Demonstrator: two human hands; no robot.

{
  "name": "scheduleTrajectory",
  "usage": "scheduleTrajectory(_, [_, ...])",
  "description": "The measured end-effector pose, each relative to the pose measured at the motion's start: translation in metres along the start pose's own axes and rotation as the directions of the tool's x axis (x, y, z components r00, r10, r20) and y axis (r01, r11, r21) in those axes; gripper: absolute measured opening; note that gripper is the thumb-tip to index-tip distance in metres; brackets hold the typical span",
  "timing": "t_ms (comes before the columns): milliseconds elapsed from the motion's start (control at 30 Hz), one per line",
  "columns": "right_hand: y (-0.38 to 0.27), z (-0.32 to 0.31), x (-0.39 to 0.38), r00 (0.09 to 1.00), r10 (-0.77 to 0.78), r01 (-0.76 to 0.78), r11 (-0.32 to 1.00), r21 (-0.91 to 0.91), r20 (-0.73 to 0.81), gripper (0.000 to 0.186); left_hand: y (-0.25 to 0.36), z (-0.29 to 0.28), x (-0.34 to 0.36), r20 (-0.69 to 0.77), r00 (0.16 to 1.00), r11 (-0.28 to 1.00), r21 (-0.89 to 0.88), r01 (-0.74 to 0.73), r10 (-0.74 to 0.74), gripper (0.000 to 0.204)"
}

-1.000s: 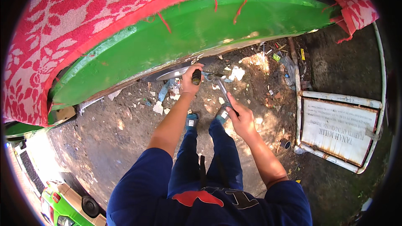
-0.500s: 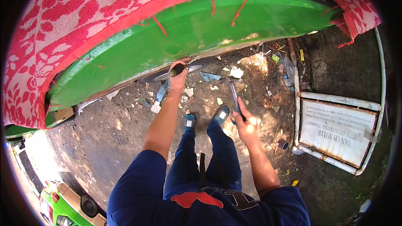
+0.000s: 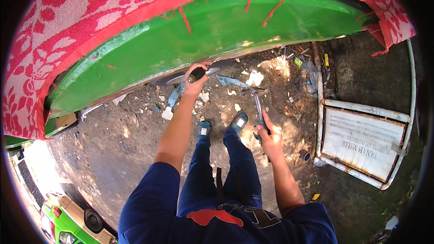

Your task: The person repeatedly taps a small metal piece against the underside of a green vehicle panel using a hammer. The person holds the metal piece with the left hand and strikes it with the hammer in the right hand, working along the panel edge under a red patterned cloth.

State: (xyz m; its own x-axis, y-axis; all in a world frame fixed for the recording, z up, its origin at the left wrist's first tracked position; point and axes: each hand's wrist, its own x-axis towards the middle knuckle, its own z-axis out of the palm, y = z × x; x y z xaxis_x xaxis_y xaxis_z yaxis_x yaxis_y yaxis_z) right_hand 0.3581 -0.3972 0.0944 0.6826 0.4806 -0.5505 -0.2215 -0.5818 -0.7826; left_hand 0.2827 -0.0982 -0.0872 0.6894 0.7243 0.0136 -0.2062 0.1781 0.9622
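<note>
My left hand [image 3: 193,87] is closed around a tool with a short dark handle [image 3: 196,75], perhaps a screwdriver or chisel; its far end is hidden. This hand is at the lower edge of a green vehicle panel [image 3: 194,40], near a wheel [image 3: 178,79]. To the right, my right hand [image 3: 271,141] grips a hammer [image 3: 258,102] by its dark handle. The metal head points away from me and hangs over the ground, apart from the panel and the left hand's tool.
A red and white patterned cloth [image 3: 90,22] with loose threads drapes over the vehicle. White chips [image 3: 255,78] and blue cloth scraps [image 3: 175,95] litter the dirt. On the right lies a white signboard [image 3: 357,142] in a pipe frame. Another green vehicle [image 3: 68,221] stands lower left.
My left hand has shifted slightly right with its tool. The right hand has turned a little around the hammer, whose head is slightly lower in view.
</note>
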Motion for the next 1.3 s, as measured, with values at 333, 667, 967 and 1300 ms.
scheduleTrajectory(333, [0.002,0.007,-0.005,0.992,0.130,-0.130,0.991,0.023,0.010,0.053,-0.001,-0.009,-0.014,0.032,0.972,0.926,0.299,-0.230,0.231,0.029])
scheduleTrajectory(667, [0.006,0.012,-0.010,0.996,0.084,-0.081,0.990,0.116,-0.023,0.055,-0.005,0.000,-0.006,-0.046,0.999,1.000,0.015,-0.017,0.017,0.040])
scheduleTrajectory(967, [0.010,0.015,-0.016,0.995,0.099,-0.096,0.990,0.107,-0.023,0.055,-0.018,0.001,-0.015,-0.196,0.972,0.980,0.173,-0.100,0.133,0.035])
scheduleTrajectory(1300, [0.014,0.016,-0.020,0.996,0.080,-0.079,0.996,0.046,-0.026,0.054,0.000,0.000,-0.008,-0.252,0.957,0.988,0.021,0.150,-0.140,0.032])
